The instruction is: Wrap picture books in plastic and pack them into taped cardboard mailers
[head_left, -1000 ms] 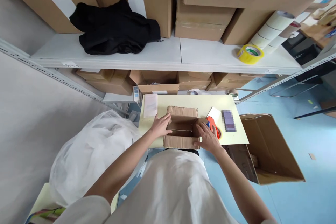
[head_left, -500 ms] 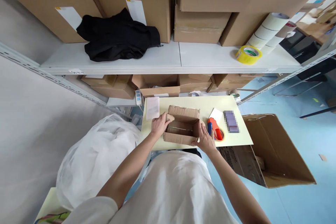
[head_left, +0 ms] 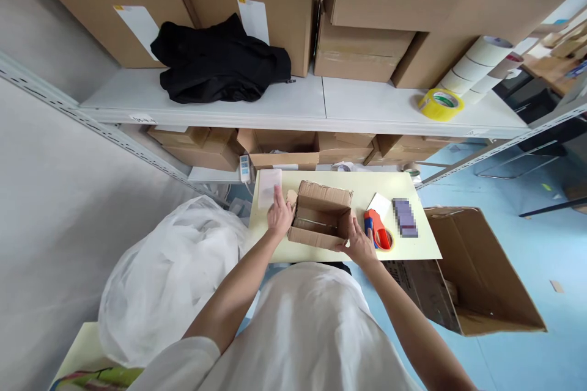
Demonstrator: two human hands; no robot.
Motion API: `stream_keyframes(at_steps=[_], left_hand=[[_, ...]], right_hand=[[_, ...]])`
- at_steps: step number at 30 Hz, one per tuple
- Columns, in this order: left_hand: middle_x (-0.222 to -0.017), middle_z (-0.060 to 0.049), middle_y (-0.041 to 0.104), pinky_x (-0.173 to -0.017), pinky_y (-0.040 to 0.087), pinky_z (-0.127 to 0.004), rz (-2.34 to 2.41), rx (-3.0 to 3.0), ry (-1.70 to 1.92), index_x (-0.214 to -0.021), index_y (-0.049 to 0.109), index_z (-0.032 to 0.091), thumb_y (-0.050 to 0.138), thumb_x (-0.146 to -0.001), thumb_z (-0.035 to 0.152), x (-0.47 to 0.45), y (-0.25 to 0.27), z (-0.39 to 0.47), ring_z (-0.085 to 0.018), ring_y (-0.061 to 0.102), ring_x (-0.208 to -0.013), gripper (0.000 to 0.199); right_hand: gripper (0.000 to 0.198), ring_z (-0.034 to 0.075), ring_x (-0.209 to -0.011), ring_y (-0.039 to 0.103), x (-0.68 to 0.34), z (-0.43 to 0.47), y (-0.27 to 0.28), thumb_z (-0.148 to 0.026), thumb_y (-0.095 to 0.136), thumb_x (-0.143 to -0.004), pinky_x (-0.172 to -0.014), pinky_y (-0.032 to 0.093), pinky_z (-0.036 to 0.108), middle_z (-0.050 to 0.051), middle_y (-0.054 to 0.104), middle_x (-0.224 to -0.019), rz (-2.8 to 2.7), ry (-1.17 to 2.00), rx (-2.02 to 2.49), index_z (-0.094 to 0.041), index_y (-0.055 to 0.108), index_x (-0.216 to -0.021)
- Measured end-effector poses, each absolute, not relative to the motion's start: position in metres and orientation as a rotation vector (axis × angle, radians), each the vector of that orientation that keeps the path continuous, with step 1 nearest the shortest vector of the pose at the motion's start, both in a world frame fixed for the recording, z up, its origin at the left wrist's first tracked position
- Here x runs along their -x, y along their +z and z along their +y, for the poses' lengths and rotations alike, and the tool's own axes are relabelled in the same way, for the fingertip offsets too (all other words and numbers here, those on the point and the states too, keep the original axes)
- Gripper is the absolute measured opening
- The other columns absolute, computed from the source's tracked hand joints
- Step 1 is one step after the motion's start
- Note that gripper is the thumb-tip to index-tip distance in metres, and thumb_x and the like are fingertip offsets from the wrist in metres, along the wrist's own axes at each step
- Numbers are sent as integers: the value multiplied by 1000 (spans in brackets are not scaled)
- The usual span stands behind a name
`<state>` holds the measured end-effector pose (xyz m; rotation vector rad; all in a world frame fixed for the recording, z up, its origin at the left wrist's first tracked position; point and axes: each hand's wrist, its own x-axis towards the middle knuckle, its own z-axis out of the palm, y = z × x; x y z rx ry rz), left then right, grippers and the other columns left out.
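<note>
A small cardboard box (head_left: 320, 237) stands on the pale yellow table (head_left: 334, 176), its top flaps spread and its inside bare. My right hand (head_left: 360, 243) grips the box's right end, with fingers along the side and the thumb near the front corner. At the left end, my left hand (head_left: 279, 214) has its fingers stretched forward and apart from the flap. Its fingertips reach over a pale pinkish flat packet (head_left: 268, 190). Just right of my right hand lies a red and blue tape dispenser (head_left: 377, 227) with a tape roll.
A white card (head_left: 380, 204) and a blurred purple item (head_left: 405, 217) lie on the table's right. A large open carton (head_left: 490, 269) is on the floor at right, a white plastic bag (head_left: 169, 281) at left. Shelves ahead hold boxes, black clothing (head_left: 220, 64) and yellow tape (head_left: 441, 104).
My left hand has let go of the box's left flap and straightened its fingers forward toward the packet. My right hand stays on the box. The camera view has shifted slightly.
</note>
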<state>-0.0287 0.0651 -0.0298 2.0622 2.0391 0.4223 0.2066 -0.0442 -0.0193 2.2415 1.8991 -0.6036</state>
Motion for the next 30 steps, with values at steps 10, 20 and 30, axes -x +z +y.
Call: stream_keyframes(at_steps=[10, 20, 30], left_hand=[[-140, -14, 46, -110, 24, -49, 1560, -2396, 457, -137, 42, 18, 34, -92, 27, 48, -31, 52, -27, 33, -136, 46], [-154, -22, 8, -109, 23, -53, 1303, -2197, 381, -146, -15, 16, 51, -85, 47, 45, -72, 16, -32, 9, -142, 95], [-155, -18, 5, -111, 26, -48, 1241, -1970, 540, -147, -11, 21, 59, -82, 36, 10, -76, 16, -30, 10, -142, 96]], right_hand=[[101, 26, -139, 25, -217, -54, -38, -37, 57, -75, -106, 31, 42, 16, 17, -154, 2006, -723, -2458, -15, -10, -147], [114, 30, -142, 12, -231, -53, -55, -44, 68, -69, -109, 28, 49, 20, 10, -154, 2163, -881, -2471, -13, -9, -147], [105, 31, -132, 38, -273, -27, -58, -41, 67, -72, -101, 41, 47, 17, 32, -147, 2241, -982, -2452, -19, -2, -148]])
